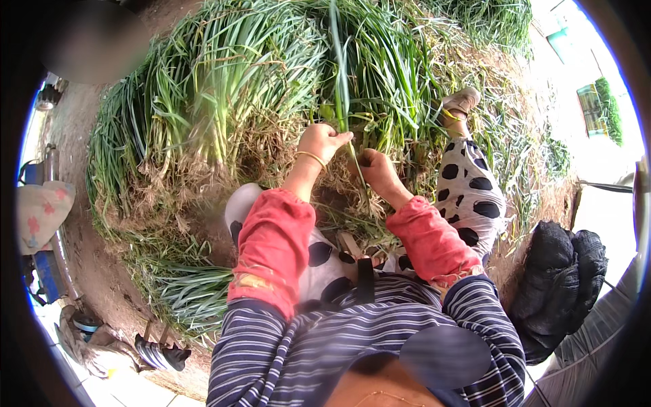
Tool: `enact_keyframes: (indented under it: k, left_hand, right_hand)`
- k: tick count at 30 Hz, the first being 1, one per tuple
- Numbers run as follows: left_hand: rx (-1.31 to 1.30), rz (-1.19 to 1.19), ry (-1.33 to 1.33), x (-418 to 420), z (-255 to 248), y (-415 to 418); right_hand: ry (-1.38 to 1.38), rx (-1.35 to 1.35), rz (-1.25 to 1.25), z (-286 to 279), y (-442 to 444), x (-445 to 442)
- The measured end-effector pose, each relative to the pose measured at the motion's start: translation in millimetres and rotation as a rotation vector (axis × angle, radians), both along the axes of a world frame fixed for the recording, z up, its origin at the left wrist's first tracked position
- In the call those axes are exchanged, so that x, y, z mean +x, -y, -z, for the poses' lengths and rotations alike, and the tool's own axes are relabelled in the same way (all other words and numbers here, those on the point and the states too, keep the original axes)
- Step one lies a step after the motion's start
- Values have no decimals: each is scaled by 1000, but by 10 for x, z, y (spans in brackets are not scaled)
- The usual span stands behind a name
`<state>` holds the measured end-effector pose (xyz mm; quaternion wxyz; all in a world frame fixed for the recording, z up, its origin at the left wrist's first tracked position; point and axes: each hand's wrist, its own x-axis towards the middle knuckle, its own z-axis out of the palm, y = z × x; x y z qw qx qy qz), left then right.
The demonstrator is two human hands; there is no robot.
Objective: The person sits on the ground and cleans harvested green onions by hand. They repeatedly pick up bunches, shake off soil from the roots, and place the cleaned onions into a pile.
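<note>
My left hand [321, 144], a thin bangle at its wrist, pinches a long green allium stalk [342, 96], like young garlic or leek, between thumb and fingers. The leaves point away from me; the thin lower end slants down towards my right hand [377, 172]. That hand's fingers are curled close beside the lower stalk; whether they grip it is hidden. Pale stringy roots [374, 207] show just below it. Beyond both hands lies a broad heap of similar plants [254, 66], with dry brown roots [203, 175] facing me.
My outstretched leg in spotted trousers [470, 188] borders the heap at the right. Loose leaves [508, 102] litter the ground there. A smaller bunch of greens [196, 290] lies at lower left. Dark bundled netting or cloth [557, 285] sits at right, a small striped item [160, 353] at lower left.
</note>
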<state>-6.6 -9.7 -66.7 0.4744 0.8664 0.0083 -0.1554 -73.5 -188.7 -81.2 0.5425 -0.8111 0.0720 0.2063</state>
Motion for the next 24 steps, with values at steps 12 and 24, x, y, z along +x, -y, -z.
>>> enact_keyframes:
  k: [12,24]
  left_hand:
    - [-578,-292,-344,-134,-182,-43]
    - [-443,-466,-33,117,4,78]
  right_hand:
    - [31,146,33,-422,-210,-218]
    - [149,-364,-215,-1173,1119,-2093]
